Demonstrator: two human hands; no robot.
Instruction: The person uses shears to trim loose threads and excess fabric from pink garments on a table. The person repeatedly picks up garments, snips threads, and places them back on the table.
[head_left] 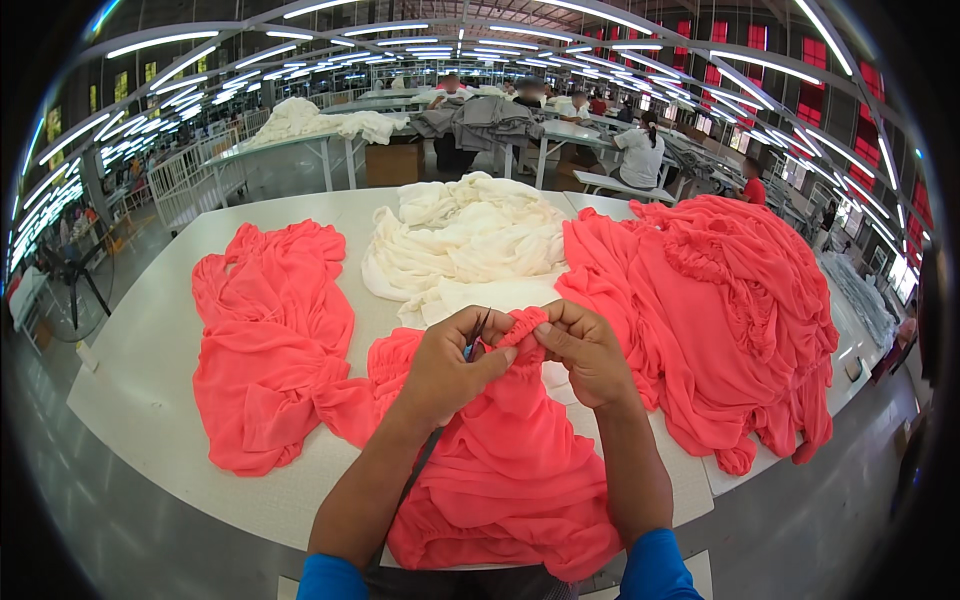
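My left hand [455, 360] pinches the gathered edge [520, 325] of a coral garment [500, 480] and also holds small dark-bladed thread snips [478, 330], blades pointing up, a bit of blue showing at the handle. A dark strap runs down from that hand along my forearm. Right of it, my right hand [585, 355] grips the same gathered band between thumb and fingers. The garment hangs from both hands and spreads over the near table edge between my forearms.
The pale table [135, 380] bears coral fabric [265, 340] at left, cream fabric [460, 245] behind my hands and a large coral heap [720, 310] at right. Farther back, co-workers [640, 155] sit at tables with cream and grey piles. A black stand fan [75, 265] stands at far left.
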